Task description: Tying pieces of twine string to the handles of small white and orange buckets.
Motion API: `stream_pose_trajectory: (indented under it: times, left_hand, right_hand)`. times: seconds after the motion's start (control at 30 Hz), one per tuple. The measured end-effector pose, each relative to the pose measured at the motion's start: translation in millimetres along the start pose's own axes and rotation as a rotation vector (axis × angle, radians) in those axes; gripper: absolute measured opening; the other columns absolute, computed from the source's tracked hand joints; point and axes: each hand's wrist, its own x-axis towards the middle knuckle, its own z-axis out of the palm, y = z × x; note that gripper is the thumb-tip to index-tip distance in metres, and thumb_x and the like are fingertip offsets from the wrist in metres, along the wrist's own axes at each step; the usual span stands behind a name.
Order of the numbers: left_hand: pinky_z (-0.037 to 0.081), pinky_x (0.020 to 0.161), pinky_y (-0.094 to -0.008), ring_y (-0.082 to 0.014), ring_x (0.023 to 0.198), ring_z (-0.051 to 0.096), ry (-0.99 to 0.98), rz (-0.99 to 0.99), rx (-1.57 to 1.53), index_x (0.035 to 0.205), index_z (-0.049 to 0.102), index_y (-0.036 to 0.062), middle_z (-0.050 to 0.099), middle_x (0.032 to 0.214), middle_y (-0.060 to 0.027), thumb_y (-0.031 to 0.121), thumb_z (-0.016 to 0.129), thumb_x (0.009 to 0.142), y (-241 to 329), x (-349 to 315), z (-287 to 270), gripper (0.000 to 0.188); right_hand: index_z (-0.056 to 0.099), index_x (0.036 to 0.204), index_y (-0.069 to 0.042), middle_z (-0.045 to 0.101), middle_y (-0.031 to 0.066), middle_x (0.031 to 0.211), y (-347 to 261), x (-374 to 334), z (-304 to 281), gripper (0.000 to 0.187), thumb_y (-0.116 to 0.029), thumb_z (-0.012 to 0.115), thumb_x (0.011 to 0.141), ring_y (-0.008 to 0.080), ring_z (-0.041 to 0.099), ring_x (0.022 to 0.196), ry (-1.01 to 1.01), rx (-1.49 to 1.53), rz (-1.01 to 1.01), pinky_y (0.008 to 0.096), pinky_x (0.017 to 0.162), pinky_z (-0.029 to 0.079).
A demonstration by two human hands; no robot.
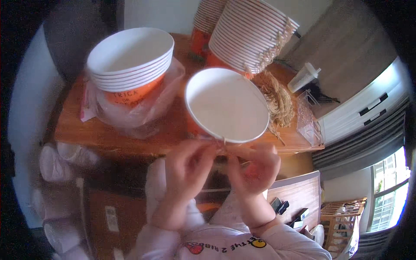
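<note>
A white-lined orange paper bucket [227, 104] stands near the table's front edge, its mouth tilted toward me. At its near rim a small tan end of twine cord [224, 140] shows. My left hand [188, 167] and my right hand [255, 169] meet just below that rim, fingertips pinched close together on the cord. Motion blurs the fingers, and they hide most of the cord. To the right of the bucket lies a bundle of tan twine [277, 99].
Nested orange-and-white buckets [130, 52] sit in a clear plastic bag [147, 117] at left. A tall leaning bucket stack [251, 34] with twine knots down its side stands behind, beside another stack [208, 21]. A plastic cup [304, 77] is at the right.
</note>
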Motion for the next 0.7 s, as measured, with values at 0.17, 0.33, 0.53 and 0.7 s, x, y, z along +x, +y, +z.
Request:
stream_pose_trajectory:
  times: [0.17, 0.33, 0.53, 0.7]
  left_hand:
    - [0.043, 0.057, -0.0197, -0.0065, 0.069, 0.060, -0.063, -0.088, -0.137, 0.097, 0.069, 0.0008, 0.068, 0.086, -0.0050, 0.006, 0.068, 0.084, 1.9, 1.8, 7.1, 0.015]
    - [0.045, 0.056, -0.0206, -0.0095, 0.069, 0.062, -0.052, 0.088, -0.019, 0.094, 0.069, 0.0022, 0.069, 0.085, -0.0067, 0.006, 0.067, 0.082, -4.9, 3.3, 6.3, 0.013]
    - [0.042, 0.057, -0.0180, -0.0046, 0.068, 0.058, -0.073, 0.039, 0.080, 0.090, 0.068, 0.0005, 0.068, 0.087, -0.0033, 0.004, 0.066, 0.082, -3.4, 3.5, 3.0, 0.008]
    - [0.044, 0.060, -0.0201, -0.0061, 0.070, 0.059, -0.059, 0.028, 0.084, 0.089, 0.068, 0.0004, 0.068, 0.082, -0.0037, 0.006, 0.070, 0.082, -2.9, 4.6, 5.5, 0.009]
  right_hand:
    - [0.063, 0.089, -0.008, 0.063, 0.0035, 0.085, 4.4, -17.8, 5.3, 0.030, 0.003, 0.078, 0.065, 0.0180, 0.056, 0.077, 0.042, 0.189, 0.200, 0.0306, 0.076, 0.039]
    - [0.058, 0.089, -0.006, 0.064, 0.0072, 0.088, 9.5, -22.2, 9.7, 0.031, 0.005, 0.077, 0.067, 0.0185, 0.057, 0.079, 0.094, 0.312, 0.310, 0.0305, 0.077, 0.040]
    - [0.058, 0.090, -0.008, 0.065, 0.0045, 0.086, 19.3, -27.7, 10.5, 0.032, 0.003, 0.077, 0.066, 0.0193, 0.058, 0.080, 0.020, 0.168, 0.253, 0.0318, 0.077, 0.039]
    - [0.058, 0.092, -0.010, 0.066, 0.0029, 0.087, 20.1, -23.5, 8.5, 0.033, 0.000, 0.078, 0.067, 0.0196, 0.059, 0.079, -0.059, 0.080, 0.106, 0.0317, 0.079, 0.037]
